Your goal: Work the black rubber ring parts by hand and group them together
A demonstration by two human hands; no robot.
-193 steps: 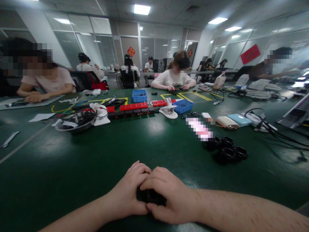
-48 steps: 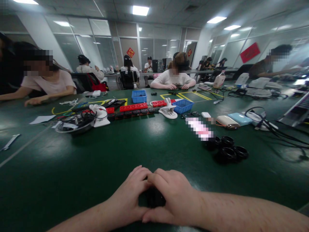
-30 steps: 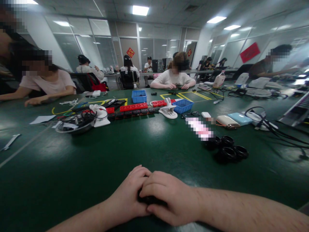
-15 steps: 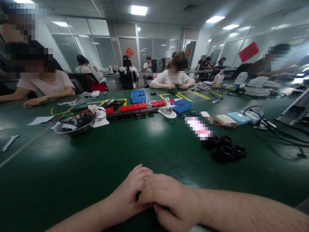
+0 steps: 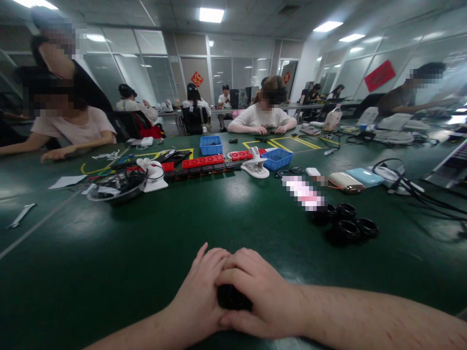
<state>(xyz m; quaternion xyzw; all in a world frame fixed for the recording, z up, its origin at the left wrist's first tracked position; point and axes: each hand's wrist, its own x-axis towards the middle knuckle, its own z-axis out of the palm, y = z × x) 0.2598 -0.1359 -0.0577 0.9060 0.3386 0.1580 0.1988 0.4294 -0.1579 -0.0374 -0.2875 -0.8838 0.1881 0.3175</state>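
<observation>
My left hand (image 5: 199,296) and my right hand (image 5: 257,296) meet at the near edge of the green table (image 5: 219,218). Both are closed around one small black object (image 5: 231,297), of which only a dark patch shows between the fingers. What it is I cannot make out. The right fingers overlap the left ones on top. A cluster of black rings (image 5: 346,221) lies on the table to the right, well beyond my right hand.
Farther back lie a bowl of cables (image 5: 115,187), a white clamp (image 5: 255,167), red and black blocks (image 5: 202,163), two blue bins (image 5: 277,158), power banks (image 5: 345,181) and cords (image 5: 412,187). Several people sit around the table.
My hands have kept working the black object in place, fingers shifting over it; it shows more now than half a second ago. A person has come into view at the far left.
</observation>
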